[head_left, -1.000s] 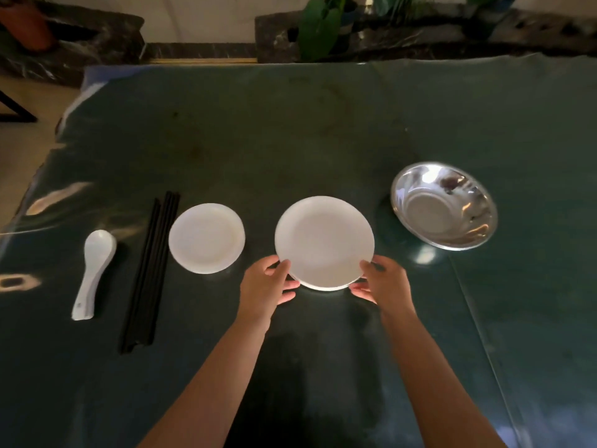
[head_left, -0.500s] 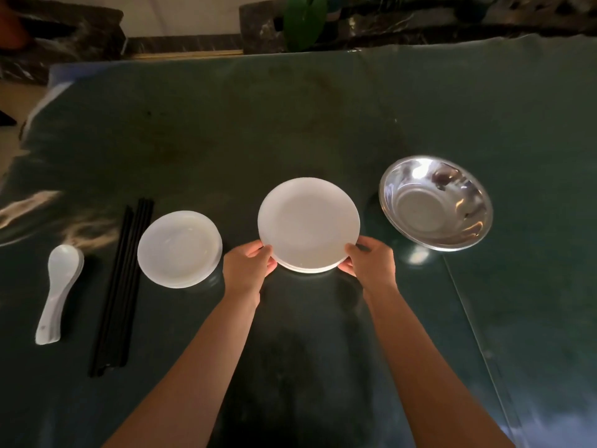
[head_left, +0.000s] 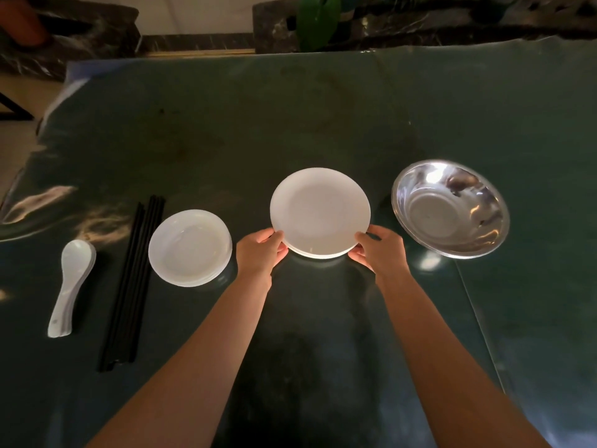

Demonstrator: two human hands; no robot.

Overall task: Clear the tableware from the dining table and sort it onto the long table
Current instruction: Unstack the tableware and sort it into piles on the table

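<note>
Far half of table (head_left: 290,118) clear for passage. Near row obstructed: spoons (head_left: 72,282), chopsticks (head_left: 132,286), small plates (head_left: 190,248), large plates (head_left: 319,211), steel bowls (head_left: 450,208).

One head-worn wide-angle view looks forward and steeply down onto the dark table (head_left: 323,124) from above its near edge. Both forearms reach in from the bottom edge of the frame toward the table's middle. The table's far edge and left far corner show near the top of the frame, with the floor (head_left: 13,92) past the left edge.
</note>
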